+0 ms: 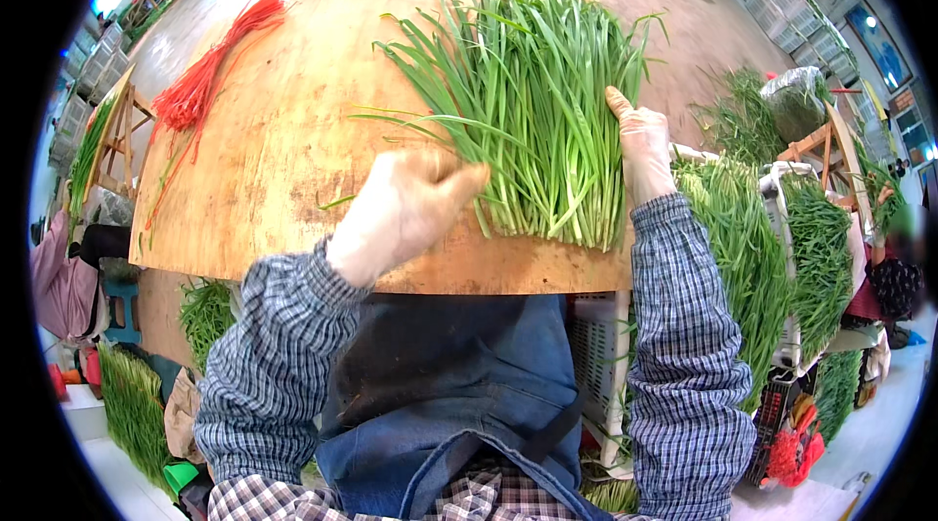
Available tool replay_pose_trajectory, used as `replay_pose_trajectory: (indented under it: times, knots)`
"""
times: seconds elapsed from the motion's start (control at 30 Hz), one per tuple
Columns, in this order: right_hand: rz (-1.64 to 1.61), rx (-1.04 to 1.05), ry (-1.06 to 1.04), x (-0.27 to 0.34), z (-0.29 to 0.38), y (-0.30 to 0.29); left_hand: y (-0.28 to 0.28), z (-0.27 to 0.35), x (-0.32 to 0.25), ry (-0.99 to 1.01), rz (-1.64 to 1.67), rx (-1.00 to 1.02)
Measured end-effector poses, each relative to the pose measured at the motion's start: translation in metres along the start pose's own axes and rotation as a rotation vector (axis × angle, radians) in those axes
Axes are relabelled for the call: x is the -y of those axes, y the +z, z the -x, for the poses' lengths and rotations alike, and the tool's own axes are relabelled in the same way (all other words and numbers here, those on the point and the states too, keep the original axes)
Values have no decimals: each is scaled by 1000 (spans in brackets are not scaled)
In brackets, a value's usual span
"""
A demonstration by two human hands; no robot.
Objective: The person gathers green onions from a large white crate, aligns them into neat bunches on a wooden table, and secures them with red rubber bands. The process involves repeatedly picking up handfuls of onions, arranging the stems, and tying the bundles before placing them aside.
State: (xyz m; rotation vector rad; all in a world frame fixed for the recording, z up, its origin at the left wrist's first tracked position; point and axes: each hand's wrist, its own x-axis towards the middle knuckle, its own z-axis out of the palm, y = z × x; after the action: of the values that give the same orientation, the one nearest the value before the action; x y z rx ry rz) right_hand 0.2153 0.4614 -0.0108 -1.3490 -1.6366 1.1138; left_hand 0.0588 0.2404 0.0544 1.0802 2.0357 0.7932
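A wide pile of green garlic chives (542, 118) lies on the wooden tabletop (308, 118), leaf tips toward the far side and cut stem ends toward me. My right hand (643, 144) rests against the pile's right edge, one digit stretched forward along the leaves; its other fingers are mostly hidden. Low at the pile's left side is my left hand (410, 206), slightly blurred, with its fingers curled and its thumb pointing at the stems. Whether a stem is pinched there cannot be made out. A few loose leaves stick out leftward above this hand.
A bundle of red ties (220, 67) lies at the tabletop's far left. Right of the table, more chives (733, 250) fill white plastic crates (780, 228). A clear plastic bag (795, 100) stands beyond them. Other people sit at both sides, including a pink sleeve (55, 279).
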Motion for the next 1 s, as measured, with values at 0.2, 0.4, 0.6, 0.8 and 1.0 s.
replay_pose_trajectory:
  times: [0.2,0.4,0.6,0.8,1.0]
  knots:
    - [-19,55,69,-13,-16,0,18,-26,19,17,82,-72]
    - [-572,231,210,-1,5,32,63,-86,20,425,-442,-112]
    - [418,-95,-287,-24,-5,22,51,-91,35,612,-383,-40]
    - [288,-25,-313,-6,-6,-5,4,-65,2,43,-110,136]
    - [381,146,-346,28,24,2,24,-76,24,347,-337,6]
